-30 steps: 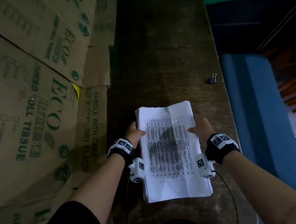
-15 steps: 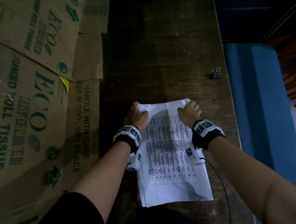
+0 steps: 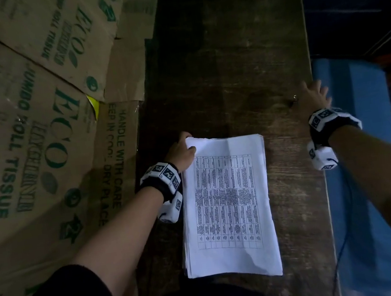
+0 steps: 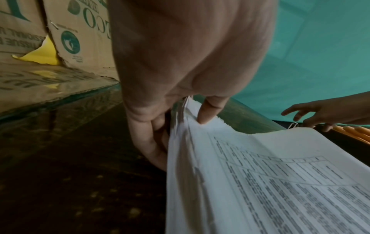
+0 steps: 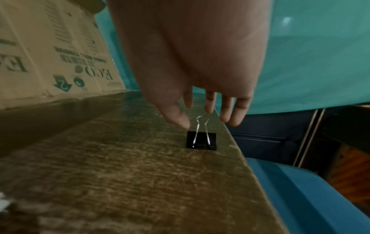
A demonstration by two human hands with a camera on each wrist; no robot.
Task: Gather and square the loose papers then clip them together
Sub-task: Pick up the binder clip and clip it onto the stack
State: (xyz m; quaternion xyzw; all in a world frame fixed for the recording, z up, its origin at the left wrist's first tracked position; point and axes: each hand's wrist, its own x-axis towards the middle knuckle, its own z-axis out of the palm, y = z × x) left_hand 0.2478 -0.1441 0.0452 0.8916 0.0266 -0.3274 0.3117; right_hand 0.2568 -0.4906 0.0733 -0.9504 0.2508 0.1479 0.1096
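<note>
step: fetching clip | papers [image 3: 226,203] stacked centre, left hand [image 3: 180,152] pinching upper-left corner | right hand [image 5: 202,101] spread above clip [image 5: 201,140], right table [image 3: 228,69] edge, holding nothing | next: pinch clip, carry over

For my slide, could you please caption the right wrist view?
Right hand, fingers spread, reaches over a binder clip standing near the table edge.

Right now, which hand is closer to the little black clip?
The right hand. Its spread fingers hover just above the black clip near the table's right edge, not gripping it. The left hand is far off, pinching the paper stack's top left corner.
</note>
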